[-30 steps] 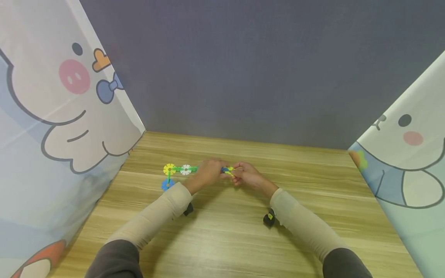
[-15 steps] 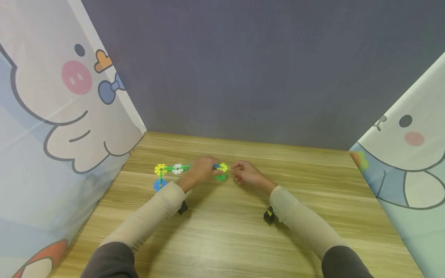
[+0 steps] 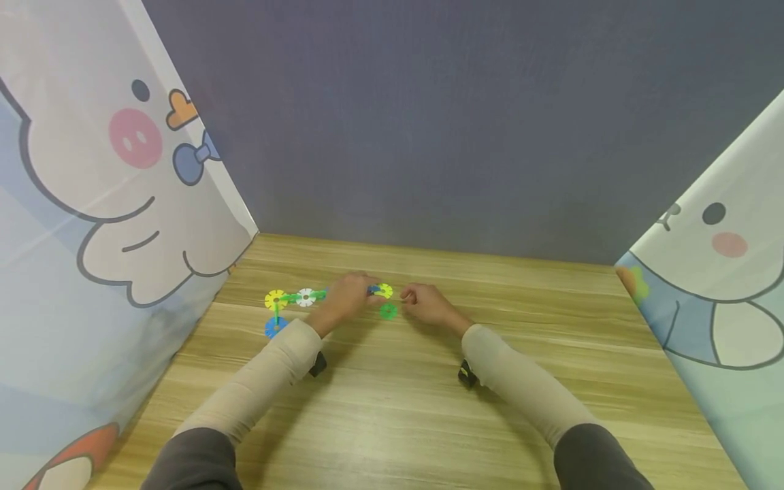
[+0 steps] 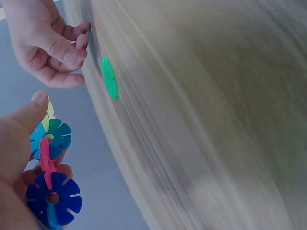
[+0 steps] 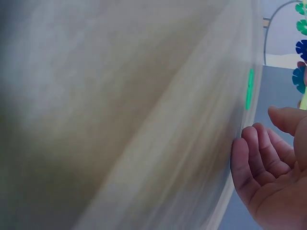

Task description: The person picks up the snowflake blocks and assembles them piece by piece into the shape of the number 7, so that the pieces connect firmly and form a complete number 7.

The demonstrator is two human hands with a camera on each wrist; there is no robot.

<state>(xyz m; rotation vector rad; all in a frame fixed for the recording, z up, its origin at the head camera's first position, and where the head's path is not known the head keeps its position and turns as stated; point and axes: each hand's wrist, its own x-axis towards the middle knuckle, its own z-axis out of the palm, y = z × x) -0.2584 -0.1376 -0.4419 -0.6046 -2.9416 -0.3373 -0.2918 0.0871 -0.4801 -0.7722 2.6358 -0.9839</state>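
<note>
In the head view my left hand (image 3: 348, 296) holds a chain of plastic snowflake discs over the table. Yellow (image 3: 269, 297), white (image 3: 299, 297) and blue (image 3: 270, 329) discs show on its left side, and a yellow disc (image 3: 386, 291) at its right end. The left wrist view has the thumb and fingers pinching the chain near a teal disc (image 4: 61, 136); pink and dark blue discs (image 4: 71, 203) follow. A single green snowflake disc (image 3: 388, 312) lies on the table between the hands. Beside it, my right hand (image 3: 431, 305) holds nothing, its fingers loosely curled.
The wood-grain table (image 3: 392, 415) spreads in front of a dark grey wall panel (image 3: 429, 136). Cartoon-printed sheets (image 3: 55, 286) flank the table on both sides. Small black devices (image 3: 317, 365) sit at both wrists.
The right hand has come away from the chain, and its fingers have curled in more. My left hand has moved left with the chain. The green disc now lies apart on the table.
</note>
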